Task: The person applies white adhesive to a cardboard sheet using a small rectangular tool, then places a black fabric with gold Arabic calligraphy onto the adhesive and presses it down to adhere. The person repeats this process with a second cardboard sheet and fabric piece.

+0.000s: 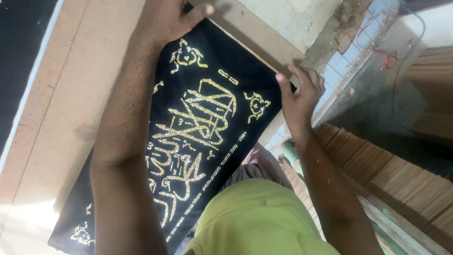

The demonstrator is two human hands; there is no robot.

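Brown board (71,94) underlies a black gold-glittered cloth (207,127); left hand (163,21) and right hand (302,94) each grip its far edge.

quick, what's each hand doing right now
Left hand: closed on the far edge of the black cloth.
Right hand: gripping the cloth's right corner.

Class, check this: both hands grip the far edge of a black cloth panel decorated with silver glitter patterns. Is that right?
Not quite. The glitter is gold, not silver. The head view shows the left hand and right hand gripping the far edge of the black cloth panel with gold patterns.
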